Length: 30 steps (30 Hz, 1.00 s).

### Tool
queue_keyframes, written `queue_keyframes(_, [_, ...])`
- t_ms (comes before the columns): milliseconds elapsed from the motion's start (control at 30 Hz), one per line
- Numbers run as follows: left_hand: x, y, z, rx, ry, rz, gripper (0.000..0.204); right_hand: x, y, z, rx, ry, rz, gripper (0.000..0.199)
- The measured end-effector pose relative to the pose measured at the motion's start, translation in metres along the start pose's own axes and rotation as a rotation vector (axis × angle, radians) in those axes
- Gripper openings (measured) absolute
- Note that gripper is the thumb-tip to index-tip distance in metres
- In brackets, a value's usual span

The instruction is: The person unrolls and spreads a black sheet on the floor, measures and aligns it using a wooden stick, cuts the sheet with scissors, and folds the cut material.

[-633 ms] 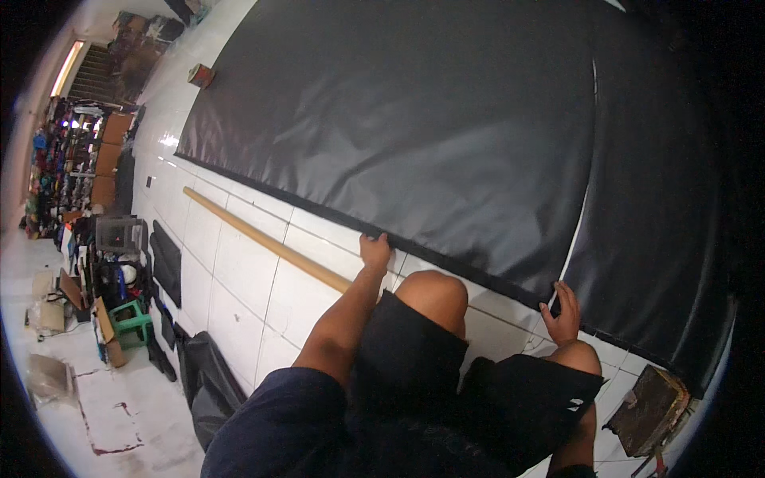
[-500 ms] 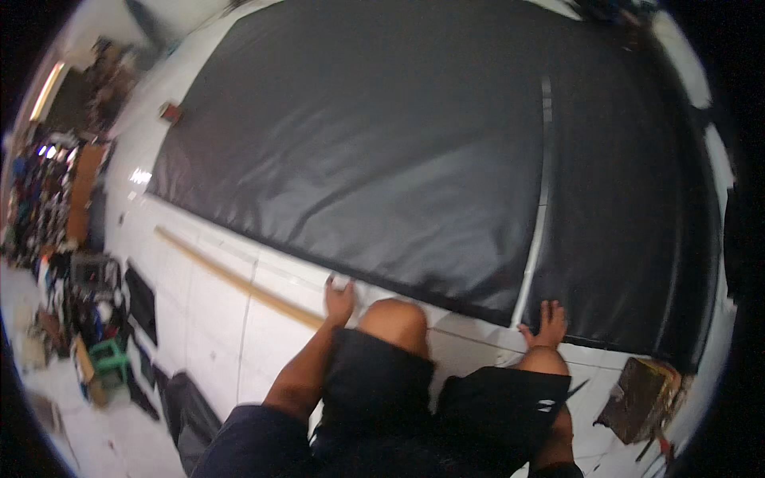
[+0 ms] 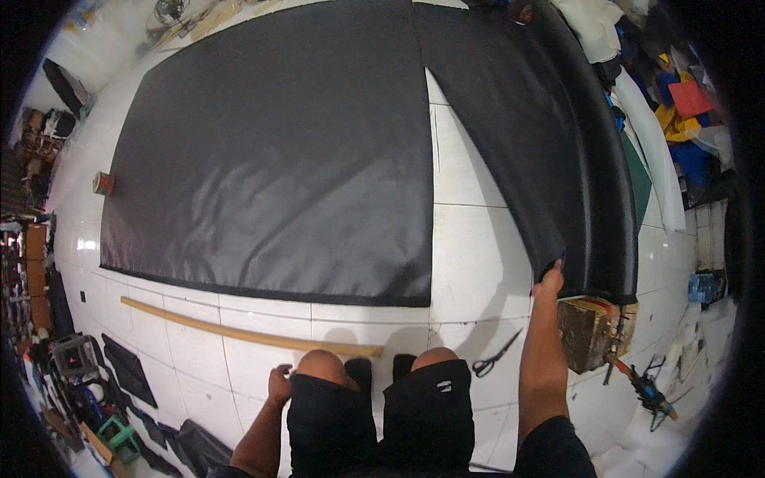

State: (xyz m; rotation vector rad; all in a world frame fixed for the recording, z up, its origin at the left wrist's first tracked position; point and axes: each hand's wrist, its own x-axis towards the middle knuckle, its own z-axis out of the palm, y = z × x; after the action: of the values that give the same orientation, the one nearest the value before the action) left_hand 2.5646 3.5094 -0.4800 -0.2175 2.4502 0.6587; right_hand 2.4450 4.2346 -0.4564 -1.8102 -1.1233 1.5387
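Observation:
A large black sheet [image 3: 271, 167], smooth like vinyl, lies on the white tiles before me with low wrinkles. Beside it on the right is a second black strip [image 3: 518, 103] of the same material, separated by a wedge-shaped gap that narrows toward the far end. My right hand [image 3: 552, 279] grips the near corner of this strip, which is lifted and pulled to the right. My left hand [image 3: 279, 385] hangs by my left knee, fingers loosely apart, with nothing seen in it. Black-handled scissors [image 3: 496, 355] lie on the floor between my right knee and right forearm.
A long wooden strip [image 3: 239, 330] lies in front of my feet. At the right, a worn block [image 3: 586, 334] stands by the strip's near end. A small can [image 3: 103, 183] sits at the sheet's left edge. A green stool [image 3: 121, 436] and clutter line the left.
My right hand has taken the right strip's near corner and drawn it rightward, widening a thin slit into a broad gap. My left hand has moved back to my knee; the view has shifted.

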Motion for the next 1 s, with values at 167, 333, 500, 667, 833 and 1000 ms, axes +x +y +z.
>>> queue_keyframes(167, [-0.069,0.109,-0.097,-0.299,0.075,-0.092,0.035,-0.007,-0.171,0.003,0.258,0.043,0.009,0.075])
queue_keyframes(333, [-0.151,0.165,-0.174,-0.23,-0.005,-0.177,0.037,-0.097,-0.298,0.022,0.434,-0.04,-0.079,0.063])
queue_keyframes(500, [-0.148,0.217,-0.222,-0.207,-0.098,-0.207,0.038,-0.159,-0.398,-0.023,0.291,0.184,-0.132,0.064])
queue_keyframes(667, [-0.082,0.337,-0.249,-0.182,0.043,-0.165,0.039,-0.195,-0.412,-0.055,0.08,-0.029,-0.592,0.066])
queue_keyframes(833, [0.004,0.561,-0.206,-0.405,-0.04,0.06,0.049,-0.199,-0.345,-0.12,-0.789,-0.105,-1.004,0.039])
queue_keyframes(1000, [-0.025,0.846,-0.217,-0.543,-0.508,0.311,0.078,-0.256,-0.41,-0.112,-0.895,-0.949,-0.863,0.029])
